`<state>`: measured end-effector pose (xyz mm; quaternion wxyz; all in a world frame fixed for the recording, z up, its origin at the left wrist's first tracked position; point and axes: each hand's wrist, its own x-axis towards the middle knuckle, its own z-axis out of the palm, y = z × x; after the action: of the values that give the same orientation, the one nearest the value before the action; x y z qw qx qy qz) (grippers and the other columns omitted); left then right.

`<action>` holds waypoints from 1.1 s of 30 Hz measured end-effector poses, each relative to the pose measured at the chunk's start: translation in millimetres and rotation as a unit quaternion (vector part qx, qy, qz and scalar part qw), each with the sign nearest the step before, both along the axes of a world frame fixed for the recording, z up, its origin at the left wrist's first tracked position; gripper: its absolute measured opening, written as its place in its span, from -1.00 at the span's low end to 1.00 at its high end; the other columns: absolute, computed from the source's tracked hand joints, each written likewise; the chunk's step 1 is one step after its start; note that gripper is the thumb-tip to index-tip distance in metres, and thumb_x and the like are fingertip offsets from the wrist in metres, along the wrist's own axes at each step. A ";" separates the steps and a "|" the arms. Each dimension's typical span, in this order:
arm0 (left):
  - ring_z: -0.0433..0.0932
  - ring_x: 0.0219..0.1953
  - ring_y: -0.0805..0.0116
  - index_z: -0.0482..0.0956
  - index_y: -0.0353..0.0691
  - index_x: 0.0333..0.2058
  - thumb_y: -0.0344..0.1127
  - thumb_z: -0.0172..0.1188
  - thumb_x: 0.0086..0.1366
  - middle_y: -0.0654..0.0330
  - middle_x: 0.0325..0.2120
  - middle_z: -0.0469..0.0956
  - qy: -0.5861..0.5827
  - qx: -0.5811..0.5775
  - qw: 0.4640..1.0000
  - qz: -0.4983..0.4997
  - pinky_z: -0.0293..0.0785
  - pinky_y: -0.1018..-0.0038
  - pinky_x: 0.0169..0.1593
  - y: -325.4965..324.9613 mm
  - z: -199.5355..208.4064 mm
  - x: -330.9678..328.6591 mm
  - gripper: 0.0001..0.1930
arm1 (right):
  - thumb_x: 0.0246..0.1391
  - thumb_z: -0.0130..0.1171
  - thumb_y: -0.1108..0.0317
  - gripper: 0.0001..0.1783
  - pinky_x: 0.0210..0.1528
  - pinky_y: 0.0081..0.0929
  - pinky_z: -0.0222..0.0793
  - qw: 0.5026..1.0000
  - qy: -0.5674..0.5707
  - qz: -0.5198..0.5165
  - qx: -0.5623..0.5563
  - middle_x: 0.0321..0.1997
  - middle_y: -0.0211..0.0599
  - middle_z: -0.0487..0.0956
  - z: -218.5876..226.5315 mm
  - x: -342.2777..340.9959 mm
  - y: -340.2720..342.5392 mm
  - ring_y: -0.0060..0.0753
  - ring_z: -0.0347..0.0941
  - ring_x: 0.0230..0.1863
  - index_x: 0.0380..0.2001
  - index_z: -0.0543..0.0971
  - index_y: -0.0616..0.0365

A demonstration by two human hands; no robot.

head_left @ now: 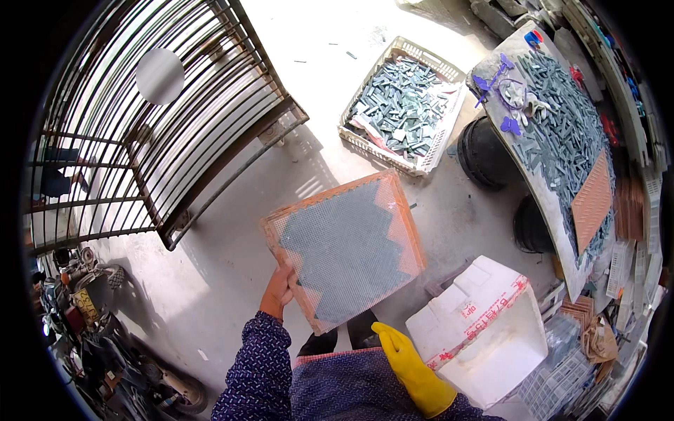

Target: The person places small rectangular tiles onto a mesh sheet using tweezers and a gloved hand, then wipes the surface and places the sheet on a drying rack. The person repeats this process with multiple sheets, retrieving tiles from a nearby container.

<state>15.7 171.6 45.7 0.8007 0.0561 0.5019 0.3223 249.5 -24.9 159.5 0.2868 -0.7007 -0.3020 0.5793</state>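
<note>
Pale floor in patchy sunlight, bare left hand clasping an orange mesh-topped tray at centre, yellow-gloved right hand near — grip I cannot tell — far crate of grey chips, chip-strewn board right, barred rack far left.

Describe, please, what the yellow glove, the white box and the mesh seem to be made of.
Glove: probably rubber or similar, smooth with a soft shine and folds along the fingers.

White box: likely foam plastic, matt, judging by its thick, pale walls.

Mesh: thin threads in a fine open grid, perhaps plastic or glass fibre; the picture leaves this open.
</note>
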 end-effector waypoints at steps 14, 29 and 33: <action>0.44 -0.13 0.27 0.37 -0.34 -0.06 -0.40 -0.01 0.21 0.12 -0.14 0.45 -0.154 0.053 0.980 0.110 0.38 0.38 -0.01 -36.0 174.8 11.2 -0.69 | 0.14 -0.10 0.35 -0.71 -0.05 -0.41 0.29 0.979 -0.103 0.034 0.171 -0.15 -0.02 0.51 99.3 101.0 91.5 -0.06 0.42 -0.11 -0.14 0.46 0.26; 0.24 0.07 0.05 0.16 -0.21 0.11 -0.17 0.13 0.15 0.09 0.03 0.27 -0.169 0.406 0.788 0.431 0.15 0.11 0.16 -21.9 322.6 -167.2 -0.42 | 0.14 -0.10 0.33 -0.69 -0.03 -0.42 0.29 0.932 -0.183 0.169 0.265 -0.13 -0.01 0.50 236.6 27.5 178.4 -0.08 0.41 -0.08 -0.12 0.46 0.26; 0.22 0.07 0.09 0.17 -0.18 0.11 -0.16 0.16 0.11 0.14 0.03 0.26 -0.150 0.419 0.764 0.467 0.14 0.15 0.16 -4.4 316.4 -205.1 -0.39 | 0.14 -0.10 0.32 -0.69 -0.02 -0.42 0.28 0.926 -0.203 0.181 0.260 -0.13 -0.01 0.50 253.5 -8.6 191.2 -0.09 0.41 -0.08 -0.12 0.46 0.25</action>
<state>-189.4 167.3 362.1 0.5131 0.0954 0.1550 0.8388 240.9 166.2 413.0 0.2819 -0.6373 -0.6157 0.3679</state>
